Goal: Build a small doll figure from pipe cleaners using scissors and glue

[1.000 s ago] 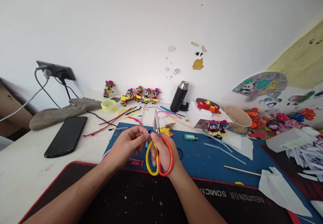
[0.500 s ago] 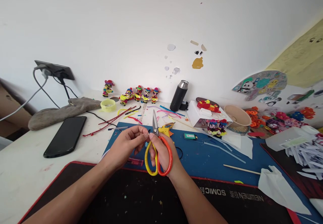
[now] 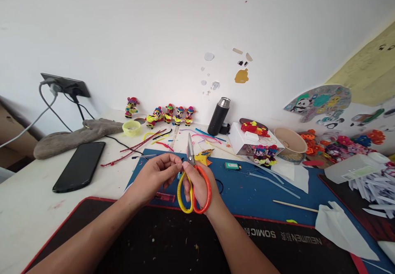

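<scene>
My right hand [image 3: 199,185] is closed through the yellow and orange loops of a pair of scissors [image 3: 193,175], blades pointing up and away. My left hand [image 3: 156,175] pinches something small right beside the blades; I cannot make out what it is. Both hands hover over the blue mat [image 3: 247,191], just beyond the black desk mat [image 3: 154,241]. A yellow glue gun [image 3: 203,157] lies just behind the scissors.
A black phone [image 3: 79,166] and grey cloth [image 3: 70,136] lie at left. Small colourful figures [image 3: 168,116], pipe cleaners [image 3: 145,142] and a black flask [image 3: 219,117] stand at the back. White box [image 3: 247,140], brown bowl [image 3: 290,140], paper scraps [image 3: 342,228] at right.
Almost nothing differs: both hands and the scissors have shifted a few pixels upward in the picture, with the same grips.
</scene>
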{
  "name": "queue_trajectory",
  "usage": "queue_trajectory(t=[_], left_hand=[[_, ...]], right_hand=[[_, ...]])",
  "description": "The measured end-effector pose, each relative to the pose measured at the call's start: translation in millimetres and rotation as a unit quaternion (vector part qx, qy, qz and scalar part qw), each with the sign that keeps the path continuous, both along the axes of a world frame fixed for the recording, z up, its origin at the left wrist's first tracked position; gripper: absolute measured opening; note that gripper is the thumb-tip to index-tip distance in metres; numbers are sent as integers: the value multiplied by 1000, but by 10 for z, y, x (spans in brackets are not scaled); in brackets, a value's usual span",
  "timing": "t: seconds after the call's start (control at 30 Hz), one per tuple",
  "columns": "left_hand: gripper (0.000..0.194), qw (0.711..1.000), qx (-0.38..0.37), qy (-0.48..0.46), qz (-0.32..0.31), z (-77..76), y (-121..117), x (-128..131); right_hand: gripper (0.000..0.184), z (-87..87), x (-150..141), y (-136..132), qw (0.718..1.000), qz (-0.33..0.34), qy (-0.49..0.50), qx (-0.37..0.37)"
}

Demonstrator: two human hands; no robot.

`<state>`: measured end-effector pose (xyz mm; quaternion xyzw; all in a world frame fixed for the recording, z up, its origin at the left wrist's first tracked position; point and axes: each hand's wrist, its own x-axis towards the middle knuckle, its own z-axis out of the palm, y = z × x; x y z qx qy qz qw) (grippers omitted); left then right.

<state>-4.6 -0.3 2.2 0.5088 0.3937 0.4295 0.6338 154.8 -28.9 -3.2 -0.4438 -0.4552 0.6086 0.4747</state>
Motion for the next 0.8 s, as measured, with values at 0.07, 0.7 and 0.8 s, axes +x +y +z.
queue_trajectory(t=[0.07, 0.7, 0.8], left_hand=[[39, 1000, -6, -8, 1, 7, 1, 1], [41, 1000, -17, 9, -5, 22, -4, 8], [42, 1000, -21, 8, -7, 25, -1, 7]], right_hand=[[48, 15, -8, -5, 1000, 3, 1, -4], [47, 29, -6, -12, 1000, -1, -15, 0], [48, 19, -11, -11, 1000, -4, -18, 2]])
